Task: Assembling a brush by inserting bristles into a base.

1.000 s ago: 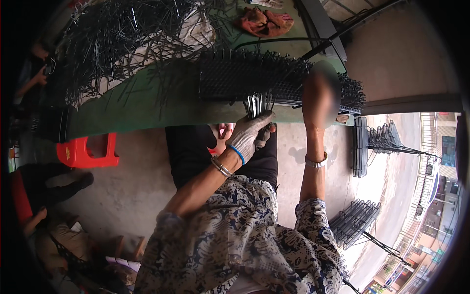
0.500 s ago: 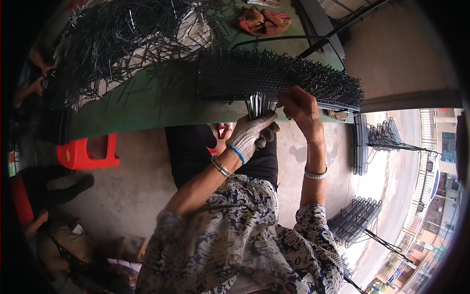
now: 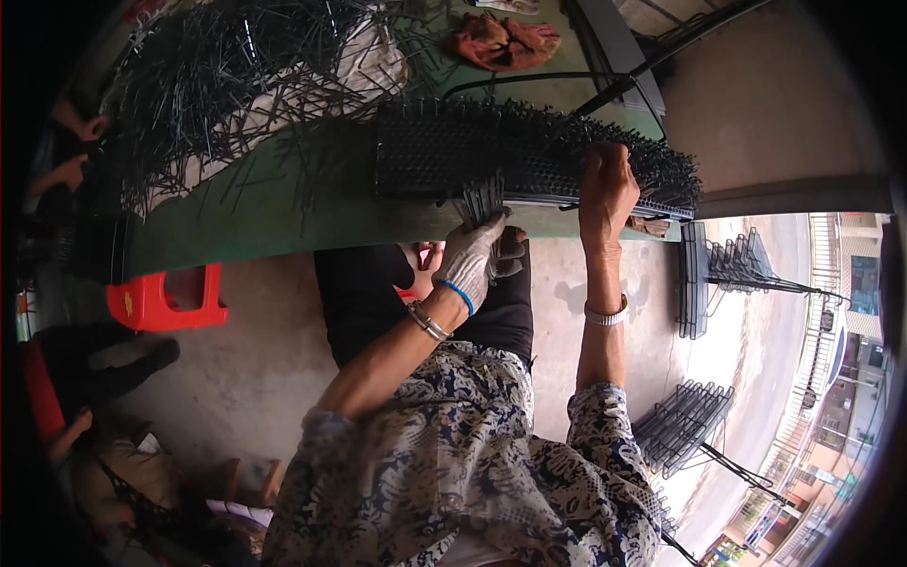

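Note:
My left hand (image 3: 470,253), in a pale knitted glove with a blue cuff, is closed round a bundle of thin dark rods (image 3: 484,197), which fan upward in front of the table edge. Just beyond stands a long black rack (image 3: 444,156) with a grid of holes in its near face. Many short rods bristle from its top, most thickly toward the right. My bare right hand (image 3: 607,194) is at the right part of this rack, fingers pinched together. What they hold, if anything, is hidden by the hand.
A big tangled heap of dark rods (image 3: 236,80) lies on pale cloth at the far left of the green table (image 3: 260,222). Behind the rack is a reddish cloth item (image 3: 505,42). A red stool (image 3: 170,300) stands at left, near other people. Wire racks (image 3: 685,425) stand at right.
My right hand has moved right and away from the bundle to the rack, its fingers now pinched over it. My left hand stays nearly in place, tilting the rods slightly left.

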`<state>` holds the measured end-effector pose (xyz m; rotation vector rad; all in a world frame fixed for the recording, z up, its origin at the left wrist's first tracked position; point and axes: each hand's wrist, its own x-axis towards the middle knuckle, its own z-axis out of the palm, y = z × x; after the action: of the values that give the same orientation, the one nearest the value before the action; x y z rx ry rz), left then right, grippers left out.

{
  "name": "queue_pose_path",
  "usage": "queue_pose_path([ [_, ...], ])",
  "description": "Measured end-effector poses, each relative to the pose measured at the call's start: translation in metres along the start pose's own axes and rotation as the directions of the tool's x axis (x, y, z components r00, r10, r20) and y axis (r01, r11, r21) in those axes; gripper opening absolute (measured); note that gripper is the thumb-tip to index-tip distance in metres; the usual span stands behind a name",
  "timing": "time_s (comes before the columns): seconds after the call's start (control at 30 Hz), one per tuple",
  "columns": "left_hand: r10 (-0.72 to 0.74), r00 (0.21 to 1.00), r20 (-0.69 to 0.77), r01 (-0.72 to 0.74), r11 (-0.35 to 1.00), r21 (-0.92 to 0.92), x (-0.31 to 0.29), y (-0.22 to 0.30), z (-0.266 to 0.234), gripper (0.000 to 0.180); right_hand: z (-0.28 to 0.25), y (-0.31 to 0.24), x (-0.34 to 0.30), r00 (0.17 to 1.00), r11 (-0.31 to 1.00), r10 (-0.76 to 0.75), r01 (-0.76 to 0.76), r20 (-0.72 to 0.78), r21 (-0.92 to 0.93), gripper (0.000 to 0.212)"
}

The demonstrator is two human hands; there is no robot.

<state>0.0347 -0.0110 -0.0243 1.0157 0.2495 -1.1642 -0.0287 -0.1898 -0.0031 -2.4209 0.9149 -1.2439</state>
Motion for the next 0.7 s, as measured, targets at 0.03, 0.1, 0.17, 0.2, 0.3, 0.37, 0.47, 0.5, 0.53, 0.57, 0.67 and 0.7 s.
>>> queue_pose_path([
  [0.03,0.002,1.000,-0.005,-0.002,1.000,-0.003,0.002,0.000,-0.005,0.022,-0.001,-0.004,0.001,1.000,0.999,-0.011,0.012,0.022,-0.037,0.004],
  [0.1,-0.038,0.996,0.082,0.037,0.999,0.011,0.008,-0.001,-0.015,0.019,-0.001,-0.009,0.007,0.999,0.997,-0.023,0.027,0.046,-0.070,0.005],
  [0.17,-0.042,0.995,0.087,0.040,0.999,0.020,0.002,0.002,-0.009,0.018,-0.005,-0.006,0.015,0.986,0.999,0.029,-0.031,0.165,0.007,0.008],
  [0.2,-0.042,0.995,0.088,0.040,0.999,0.028,-0.001,0.003,-0.006,0.017,-0.008,-0.005,0.016,0.986,1.000,0.030,-0.031,0.163,0.004,0.008],
  [0.3,-0.069,0.989,0.132,0.069,0.998,0.005,0.001,0.001,-0.009,0.017,-0.009,-0.008,0.016,0.963,0.996,0.033,-0.008,0.268,-0.094,0.011],
  [0.37,-0.111,0.982,0.154,0.108,0.994,0.025,0.001,0.002,-0.009,0.017,-0.005,-0.007,0.007,0.970,0.988,0.034,0.003,0.240,-0.153,0.012],
  [0.47,-0.120,0.975,0.188,0.119,0.993,0.016,0.002,-0.001,-0.009,0.016,0.005,-0.004,0.001,0.974,0.968,0.002,0.055,0.224,-0.246,0.011],
  [0.5,-0.087,0.975,0.204,0.092,0.996,-0.014,0.002,-0.003,-0.009,0.016,0.007,-0.002,0.001,0.968,0.963,0.034,0.035,0.250,-0.267,0.010],
  [0.53,-0.086,0.975,0.204,0.091,0.996,-0.014,0.001,-0.002,-0.009,0.016,0.007,-0.007,0.001,0.968,0.963,0.033,0.036,0.250,-0.266,0.010],
  [0.57,-0.092,0.976,0.197,0.091,0.996,0.015,0.000,0.000,-0.009,0.017,0.006,-0.012,0.002,0.961,0.944,0.064,0.028,0.268,-0.328,0.010],
  [0.67,-0.097,0.980,0.174,0.088,0.994,0.058,-0.001,0.002,-0.010,0.018,-0.006,-0.019,-0.003,0.964,0.965,0.034,0.037,0.262,-0.261,0.012],
  [0.7,-0.101,0.983,0.156,0.091,0.993,0.070,-0.001,0.002,-0.011,0.017,-0.011,-0.021,-0.006,0.972,0.990,-0.023,0.055,0.235,-0.131,0.013],
])
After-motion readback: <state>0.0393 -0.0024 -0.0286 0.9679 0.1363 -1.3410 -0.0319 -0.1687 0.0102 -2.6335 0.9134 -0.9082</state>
